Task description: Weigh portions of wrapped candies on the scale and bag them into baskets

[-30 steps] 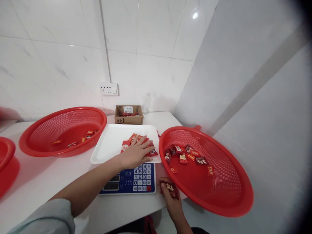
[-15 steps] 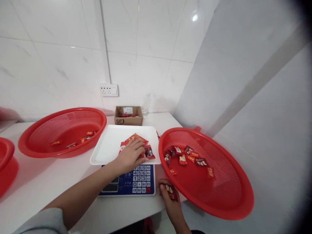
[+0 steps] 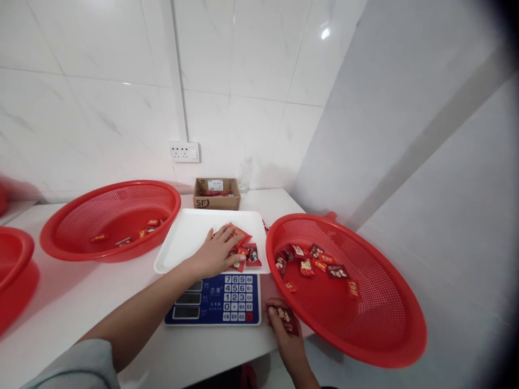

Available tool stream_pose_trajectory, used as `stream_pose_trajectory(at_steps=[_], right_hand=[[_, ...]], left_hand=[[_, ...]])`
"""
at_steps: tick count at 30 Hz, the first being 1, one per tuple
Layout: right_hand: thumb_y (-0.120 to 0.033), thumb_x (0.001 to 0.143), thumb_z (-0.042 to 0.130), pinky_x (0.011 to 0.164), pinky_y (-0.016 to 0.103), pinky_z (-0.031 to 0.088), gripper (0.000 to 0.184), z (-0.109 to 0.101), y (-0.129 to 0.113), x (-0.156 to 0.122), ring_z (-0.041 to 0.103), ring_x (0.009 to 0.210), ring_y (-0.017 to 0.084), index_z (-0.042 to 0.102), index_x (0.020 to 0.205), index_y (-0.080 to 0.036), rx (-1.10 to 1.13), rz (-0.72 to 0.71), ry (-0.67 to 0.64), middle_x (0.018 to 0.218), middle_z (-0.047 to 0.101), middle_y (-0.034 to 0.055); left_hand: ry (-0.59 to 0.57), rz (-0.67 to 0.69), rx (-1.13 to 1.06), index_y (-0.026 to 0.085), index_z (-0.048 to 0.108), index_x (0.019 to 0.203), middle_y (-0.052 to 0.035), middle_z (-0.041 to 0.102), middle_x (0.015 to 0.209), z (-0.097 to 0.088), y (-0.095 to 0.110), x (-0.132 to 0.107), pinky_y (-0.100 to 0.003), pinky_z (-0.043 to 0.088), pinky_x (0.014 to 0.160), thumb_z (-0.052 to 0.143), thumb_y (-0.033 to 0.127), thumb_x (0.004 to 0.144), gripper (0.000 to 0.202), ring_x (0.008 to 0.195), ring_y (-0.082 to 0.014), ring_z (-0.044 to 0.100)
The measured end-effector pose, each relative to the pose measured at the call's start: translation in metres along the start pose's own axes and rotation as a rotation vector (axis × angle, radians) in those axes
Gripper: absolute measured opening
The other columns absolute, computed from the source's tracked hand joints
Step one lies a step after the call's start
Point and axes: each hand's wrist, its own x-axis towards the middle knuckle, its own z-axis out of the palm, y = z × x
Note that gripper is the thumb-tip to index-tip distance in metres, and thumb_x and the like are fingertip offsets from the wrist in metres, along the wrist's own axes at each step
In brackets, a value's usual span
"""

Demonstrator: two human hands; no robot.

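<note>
My left hand (image 3: 214, 252) lies flat with fingers spread on a small pile of red candy packets (image 3: 245, 247) at the front right of the white tray (image 3: 190, 235). The tray sits on a blue electronic scale (image 3: 221, 300) with a number keypad. My right hand (image 3: 284, 327) is at the table's front edge, closed on a dark red candy packet (image 3: 287, 319), just beside the rim of the right red basket (image 3: 377, 346). Several candy packets (image 3: 314, 265) lie inside that basket.
A second red mesh basket (image 3: 109, 200) with a few packets stands at the left, and part of a third (image 3: 12, 254) shows at the far left. A small cardboard box (image 3: 217, 194) and a clear bottle (image 3: 244, 175) stand by the tiled wall under a socket (image 3: 185, 152).
My left hand slid back over the packets on the tray, curled briefly, and now lies spread on them again. My right hand has kept hold of its packet and barely moved.
</note>
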Motion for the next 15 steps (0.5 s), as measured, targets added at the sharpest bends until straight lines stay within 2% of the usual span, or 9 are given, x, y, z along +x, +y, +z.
stream_pose_trajectory(at_steps=[3, 7, 10, 12, 15], right_hand=[[-0.053, 0.072, 0.063, 0.061, 0.029, 0.048, 0.037, 0.001, 0.000, -0.001, 0.057, 0.062, 0.018, 0.069, 0.080, -0.017, 0.002, 0.014, 0.003, 0.074, 0.066, 0.0053], [-0.055, 0.068, 0.065, 0.066, 0.029, 0.049, 0.039, 0.000, 0.002, -0.001, 0.060, 0.069, 0.020, 0.068, 0.078, -0.018, 0.004, 0.026, 0.012, 0.075, 0.067, 0.0059], [-0.056, 0.069, 0.064, 0.066, 0.030, 0.050, 0.040, -0.001, 0.004, -0.001, 0.060, 0.070, 0.021, 0.068, 0.080, -0.018, 0.006, 0.032, 0.018, 0.076, 0.067, 0.0060], [-0.055, 0.069, 0.064, 0.069, 0.030, 0.049, 0.039, 0.000, 0.004, -0.001, 0.060, 0.073, 0.021, 0.069, 0.081, -0.018, 0.006, 0.026, 0.010, 0.079, 0.067, 0.0061], [-0.054, 0.069, 0.065, 0.071, 0.029, 0.048, 0.038, 0.001, -0.001, -0.002, 0.059, 0.072, 0.020, 0.069, 0.080, -0.018, 0.006, 0.013, 0.048, 0.077, 0.067, 0.0053]], left_hand=[[0.008, 0.072, 0.024, 0.028, 0.037, 0.139, -0.0133, 0.023, 0.152, 0.003, 0.011, 0.002, -0.060, 0.010, 0.108, 0.037, 0.060, 0.088, 0.060, 0.140, -0.0337, 0.010], [-0.052, 0.188, 0.058, 0.031, 0.040, 0.137, -0.0121, 0.032, 0.148, 0.009, 0.017, 0.003, -0.065, 0.010, 0.105, 0.035, 0.066, 0.085, 0.062, 0.138, -0.0366, 0.020], [-0.037, 0.198, 0.061, 0.031, 0.044, 0.133, -0.0101, 0.037, 0.146, 0.009, 0.017, 0.001, -0.065, 0.010, 0.105, 0.036, 0.065, 0.086, 0.059, 0.136, -0.0358, 0.024], [-0.049, 0.197, 0.037, 0.030, 0.045, 0.133, -0.0102, 0.034, 0.148, 0.007, 0.016, -0.002, -0.064, 0.011, 0.106, 0.035, 0.064, 0.087, 0.058, 0.137, -0.0351, 0.023], [-0.037, 0.174, -0.022, 0.030, 0.036, 0.139, -0.0099, 0.026, 0.151, 0.000, 0.010, -0.012, -0.060, 0.012, 0.108, 0.036, 0.062, 0.088, 0.060, 0.140, -0.0324, 0.016]])
